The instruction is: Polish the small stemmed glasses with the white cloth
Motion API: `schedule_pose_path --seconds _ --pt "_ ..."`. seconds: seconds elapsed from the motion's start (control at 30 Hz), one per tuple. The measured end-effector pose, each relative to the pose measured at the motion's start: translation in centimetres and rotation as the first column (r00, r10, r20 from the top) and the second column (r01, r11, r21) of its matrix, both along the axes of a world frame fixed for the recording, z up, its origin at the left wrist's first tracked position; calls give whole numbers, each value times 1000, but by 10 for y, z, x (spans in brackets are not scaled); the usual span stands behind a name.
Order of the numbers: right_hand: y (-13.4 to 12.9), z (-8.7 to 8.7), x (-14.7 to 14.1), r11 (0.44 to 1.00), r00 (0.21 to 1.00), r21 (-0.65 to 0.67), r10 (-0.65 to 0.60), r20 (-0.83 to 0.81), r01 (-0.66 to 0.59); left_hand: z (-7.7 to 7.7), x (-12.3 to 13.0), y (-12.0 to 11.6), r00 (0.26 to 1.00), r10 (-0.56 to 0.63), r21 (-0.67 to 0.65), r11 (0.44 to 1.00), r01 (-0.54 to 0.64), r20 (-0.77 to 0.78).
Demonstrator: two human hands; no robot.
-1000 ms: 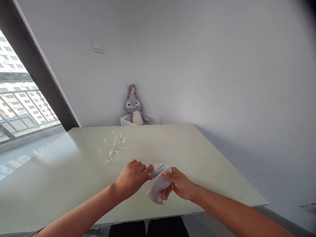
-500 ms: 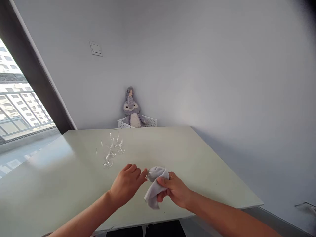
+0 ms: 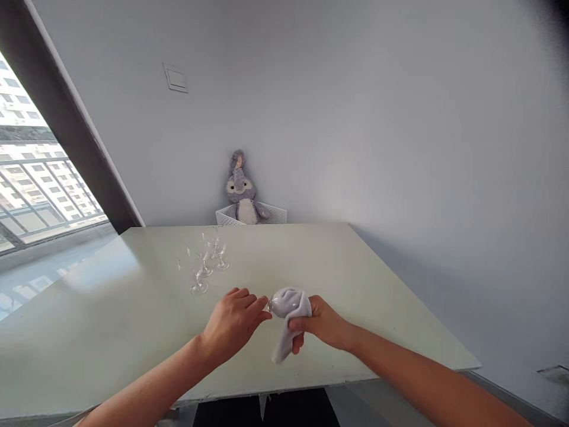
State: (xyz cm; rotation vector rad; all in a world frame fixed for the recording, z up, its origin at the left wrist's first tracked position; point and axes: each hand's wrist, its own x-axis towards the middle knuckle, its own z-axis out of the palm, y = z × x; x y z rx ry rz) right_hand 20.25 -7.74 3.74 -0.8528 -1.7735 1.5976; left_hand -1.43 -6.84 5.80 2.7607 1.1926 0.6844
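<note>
Above the near part of the table, my right hand grips a pale grey cloth, part of which is tucked inside the bowl of a clear glass. The glass lies on its side, its bowl opening towards the right hand. My left hand pinches the stem end of that glass between thumb and fingers. The foot is hidden by the left hand. Several clear stemmed glasses stand upright in a group on the table, further back and to the left.
The pale table spans the view, its near edge just below my hands. Behind its far edge a grey plush toy sits in a white perforated basket against the wall. A window is at the left.
Both hands have shifted slightly to the right with the glass and cloth. The cloth's hanging end has swung in and looks narrower. The camera view has shifted a little.
</note>
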Motion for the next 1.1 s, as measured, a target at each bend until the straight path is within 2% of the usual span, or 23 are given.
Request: schedule_pose_path --seconds 0.03,0.07,0.1,0.17,0.2,0.23,0.33,0.4,0.47,0.53,0.57,0.6,0.63,0.7,0.77,0.8,0.83,0.87,0.9,0.97,1.0,1.03,1.1 --pt "1 2 3 988 995 143 49 86 -61 1 -1 0 999 2 -136 991 3 39" --pt "4 5 8 946 980 298 72 186 -126 2 -3 1 996 16 -308 951 11 85" --pt "7 9 14 879 959 441 59 278 -182 1 -6 2 991 41 -486 873 28 131" --pt "15 18 29 744 917 623 -38 398 -240 -3 -12 8 973 117 -743 666 72 200" --pt "18 22 37 712 898 662 -104 427 -233 -7 -16 12 961 168 -803 591 80 219" --pt "20 26 44 702 879 684 -183 441 -197 -11 -19 16 946 226 -825 561 68 232" --pt "17 34 54 661 790 750 -443 424 -32 -23 -25 28 890 391 -787 614 -61 236" --pt "9 35 44 571 747 819 -517 418 -64 -27 -22 32 878 433 -718 676 -166 205" --pt "4 33 24 460 742 865 -505 440 -200 -28 -12 32 914 380 -595 770 -229 141" --pt "7 28 0 377 744 884 -498 446 -277 -27 1 27 959 272 -393 892 -224 72" --pt "13 26 -9 373 741 886 -504 443 -276 -27 7 25 974 220 -275 940 -199 46" --pt "21 25 -16 402 736 881 -513 441 -248 -27 12 22 984 174 -161 973 -168 27" --pt "31 25 -20 467 733 863 -516 443 -193 -27 16 20 990 139 -56 989 -138 17" --pt "53 26 -20 682 774 731 -444 451 -34 -29 18 18 995 99 98 990 -101 26" --pt "72 25 -14 894 889 432 -292 353 122 -33 17 19 992 102 138 984 -111 70" --pt "79 22 -11 947 941 258 -251 225 191 -36 16 19 988 118 119 984 -130 104" --pt "83 18 -10 962 961 89 -266 71 259 -39 16 20 980 141 80 985 -154 141" --pt "86 12 -10 939 937 -69 -341 -77 336 -43 17 21 969 170 30 984 -178 179" --pt "86 5 -12 886 871 -213 -451 -195 412 -47 18 22 955 200 -22 979 -200 218" --pt "82 -9 -23 747 680 -436 -652 -335 502 -54 25 23 915 265 -114 964 -241 305" --pt "77 -16 -30 697 598 -509 -707 -376 505 -58 30 23 889 294 -151 955 -256 351" --pt "71 -22 -38 676 538 -548 -732 -418 493 -61 36 24 859 320 -180 946 -269 399" --pt "57 -30 -54 697 497 -545 -716 -490 467 -66 47 25 786 367 -206 930 -304 497"
